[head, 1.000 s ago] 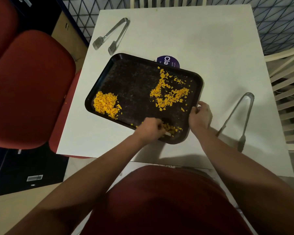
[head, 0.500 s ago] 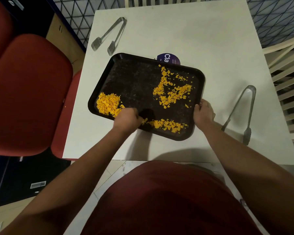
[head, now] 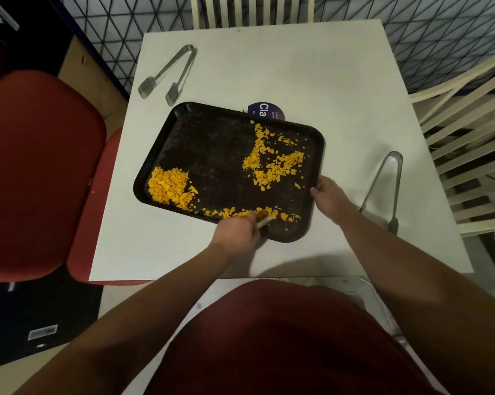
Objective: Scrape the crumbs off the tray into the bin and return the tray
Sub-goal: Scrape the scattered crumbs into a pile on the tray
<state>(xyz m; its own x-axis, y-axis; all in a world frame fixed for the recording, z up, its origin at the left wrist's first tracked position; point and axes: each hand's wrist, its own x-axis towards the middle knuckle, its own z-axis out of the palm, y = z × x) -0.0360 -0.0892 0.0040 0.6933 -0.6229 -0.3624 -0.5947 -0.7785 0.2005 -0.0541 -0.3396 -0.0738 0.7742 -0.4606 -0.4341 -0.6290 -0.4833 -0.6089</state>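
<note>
Tray: flat on the surface, its right edge grasped by the right hand. Left hand, grip clenched on a small scraper, has returned rightward; crumbs are partly piled left. Bin unseen; gathering is judged unfinished.

A white table bears 2 pairs of metal tongs: 1 pair near its far left corner, the other toward its right edge. A purple round sticker lies mid-table. A red chair stands left; white slatted chairs stand right.
</note>
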